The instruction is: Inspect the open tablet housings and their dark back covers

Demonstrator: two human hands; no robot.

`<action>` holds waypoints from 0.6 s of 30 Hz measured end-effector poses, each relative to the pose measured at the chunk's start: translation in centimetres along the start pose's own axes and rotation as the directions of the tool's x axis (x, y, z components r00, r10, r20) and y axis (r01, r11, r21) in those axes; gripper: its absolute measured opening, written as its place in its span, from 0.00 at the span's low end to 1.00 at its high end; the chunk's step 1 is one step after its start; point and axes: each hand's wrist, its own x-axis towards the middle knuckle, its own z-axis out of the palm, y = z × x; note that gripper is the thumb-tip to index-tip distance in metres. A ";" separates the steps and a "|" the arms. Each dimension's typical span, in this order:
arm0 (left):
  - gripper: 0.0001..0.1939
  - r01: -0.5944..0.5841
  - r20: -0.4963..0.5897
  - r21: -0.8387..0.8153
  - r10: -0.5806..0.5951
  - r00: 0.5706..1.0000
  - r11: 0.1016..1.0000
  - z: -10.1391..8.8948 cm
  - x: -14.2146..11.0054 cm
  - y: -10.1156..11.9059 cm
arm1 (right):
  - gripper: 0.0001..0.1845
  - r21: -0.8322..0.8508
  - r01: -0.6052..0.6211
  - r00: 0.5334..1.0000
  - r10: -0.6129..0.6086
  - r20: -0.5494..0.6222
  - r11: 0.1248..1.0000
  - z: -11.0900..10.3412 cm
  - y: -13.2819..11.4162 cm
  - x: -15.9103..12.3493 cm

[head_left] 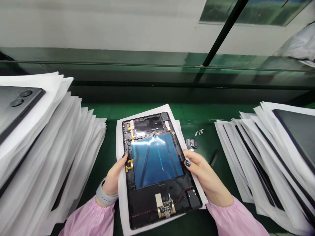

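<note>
An opened tablet body (157, 170) lies on a white sheet (145, 113) in front of me, its inner side up, with a blue film-covered battery area, small circuit boards and red wires. My left hand (114, 178) grips its left edge, thumb on the frame. Gripping the right edge is my right hand (205, 175), with its thumb beside the blue film. Both hands hold the tablet and sheet together above the green table.
A tall slanted stack of tablets interleaved with white sheets (41, 147) fills the left. A similar fanned stack (273, 157) lies at the right. A small grey part (191, 143) and a dark stick (214, 159) rest on the green mat (110, 111). A rail runs behind.
</note>
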 end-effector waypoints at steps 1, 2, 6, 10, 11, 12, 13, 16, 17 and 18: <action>0.16 0.008 0.003 -0.005 -0.008 1.000 1.000 -0.2 0.1 0.0 | 0.17 0.009 0.009 1.000 -0.009 -0.003 1.000 -0.2 0.1 0.0; 0.15 0.014 0.003 -0.009 -0.014 1.000 1.000 -0.4 0.1 0.0 | 0.17 0.017 0.021 1.000 -0.021 -0.005 1.000 -0.4 0.3 0.0; 0.12 0.032 -0.058 -0.044 -0.035 0.998 0.999 -0.9 0.2 0.2 | 0.14 0.063 0.066 0.998 -0.065 -0.023 0.996 -1.2 0.5 0.2; 0.09 -0.035 -0.198 -0.087 0.018 0.980 0.996 -1.6 0.2 0.1 | 0.10 0.134 0.073 0.997 -0.075 0.007 0.988 -1.4 0.3 0.1; 0.08 -0.044 -0.203 -0.084 0.027 0.979 0.995 -1.9 0.2 0.1 | 0.10 0.154 0.075 0.997 -0.079 0.018 0.985 -1.4 0.3 0.2; 0.08 -0.042 -0.210 -0.083 0.024 0.977 0.996 -2.3 0.3 0.1 | 0.09 0.176 0.079 0.996 -0.085 0.028 0.981 -1.3 0.3 0.2; 0.08 -0.029 -0.217 -0.082 0.011 0.976 0.996 -2.7 0.3 0.2 | 0.08 0.198 0.085 0.995 -0.094 0.036 0.976 -1.3 0.3 0.3; 0.05 -0.055 -0.306 -0.038 0.041 0.951 0.998 -4.1 0.3 0.3 | 0.06 0.264 0.098 0.990 -0.121 0.074 0.959 -1.4 0.7 0.5; 0.07 -0.120 -0.349 0.006 0.114 0.930 0.993 -4.4 0.3 0.2 | 0.06 0.282 0.097 0.987 -0.128 0.093 0.954 -1.4 0.8 0.5; 0.10 -0.206 -0.373 0.062 0.215 0.903 0.976 -4.6 0.3 0.2 | 0.06 0.298 0.095 0.984 -0.134 0.114 0.950 -1.4 0.9 0.5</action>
